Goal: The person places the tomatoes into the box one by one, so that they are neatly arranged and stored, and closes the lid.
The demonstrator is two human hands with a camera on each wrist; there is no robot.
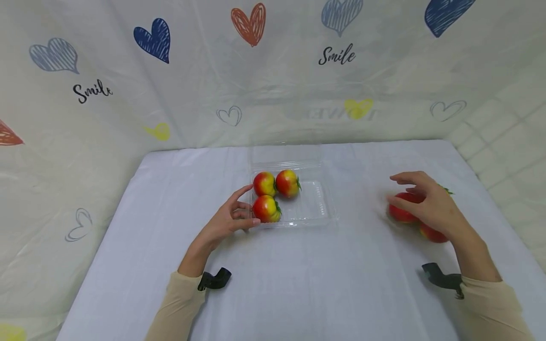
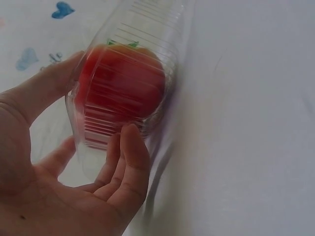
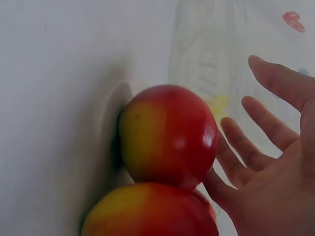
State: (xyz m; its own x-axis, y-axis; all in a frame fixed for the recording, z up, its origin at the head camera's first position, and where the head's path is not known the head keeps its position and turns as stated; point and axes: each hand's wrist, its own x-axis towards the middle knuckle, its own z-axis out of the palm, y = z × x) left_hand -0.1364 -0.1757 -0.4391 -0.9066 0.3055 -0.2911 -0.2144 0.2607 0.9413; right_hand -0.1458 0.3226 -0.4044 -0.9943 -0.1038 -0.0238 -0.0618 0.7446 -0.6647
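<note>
A clear plastic box [image 1: 304, 208] stands open on the table, its lid folded back. Three red-and-yellow round fruits [image 1: 265, 208] with green leafy tops sit in its left part. My left hand [image 1: 223, 220] holds the box's left side, thumb at the front corner and fingers bent against the wall. In the left wrist view a red fruit [image 2: 123, 81] shows through the ribbed plastic. My right hand [image 1: 435, 208] hovers over more such fruits, a red one [image 1: 402, 217] beneath the thumb and another [image 1: 432, 234] nearer me. Its fingers are spread and apart from the fruit [image 3: 167, 135] in the right wrist view.
A white cloth covers the table [image 1: 341, 284]. Behind it hangs a pale curtain [image 1: 192, 85] printed with hearts and the word Smile. Black wrist mounts [image 1: 217, 278] stick out from both sleeves. A green leaf [image 1: 445, 189] peeks out beyond my right hand.
</note>
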